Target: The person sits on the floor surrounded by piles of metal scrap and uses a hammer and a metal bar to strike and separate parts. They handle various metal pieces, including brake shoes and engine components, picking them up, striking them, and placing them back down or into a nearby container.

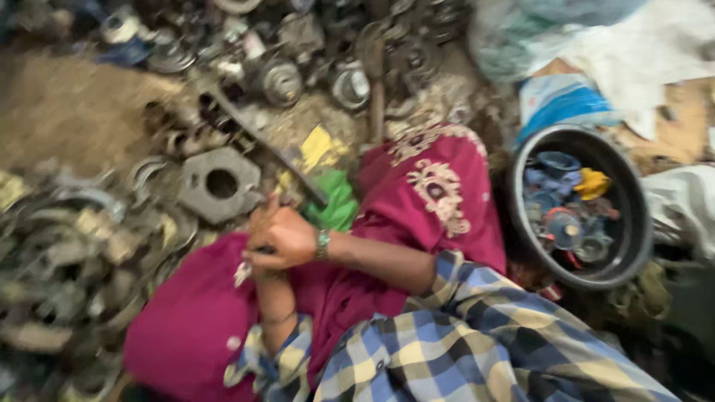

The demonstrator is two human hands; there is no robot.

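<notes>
My hands meet over my lap, which is covered in magenta cloth (186,320). My right hand (289,238) reaches in from the right, with a green band on its wrist and a blue and yellow checked sleeve behind it. It is curled around a small dark part (264,250) that blur keeps me from making out. My left hand (261,214) rises from below and presses against the right hand, which mostly hides it. Its grip cannot be made out.
Grey metal scrap covers the floor to the left and ahead, including a hexagonal plate with a round hole (220,184) and a long flat bar (261,141). A black tub (521,216) of blue and yellow parts stands at the right. Green plastic (337,205) lies near my knee.
</notes>
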